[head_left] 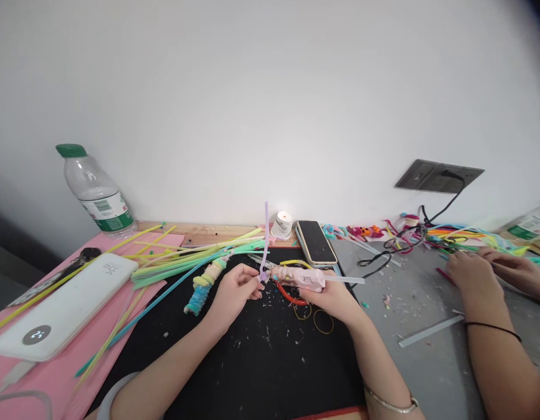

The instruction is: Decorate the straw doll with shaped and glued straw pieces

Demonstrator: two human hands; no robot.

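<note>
While the L hand pinches a purple pipe cleaner upright btwn its fingers, the R hand grips a pink glue gun, w/ its tip just beside the pipe cleaner, over a black mat.

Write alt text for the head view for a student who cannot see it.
A person's right grip holds a pale pink glue gun, its front end near a purple pipe cleaner in the left grip, above a black mat. Loose pipe cleaners lie to the left; a co-worker's hands are at right.
</note>
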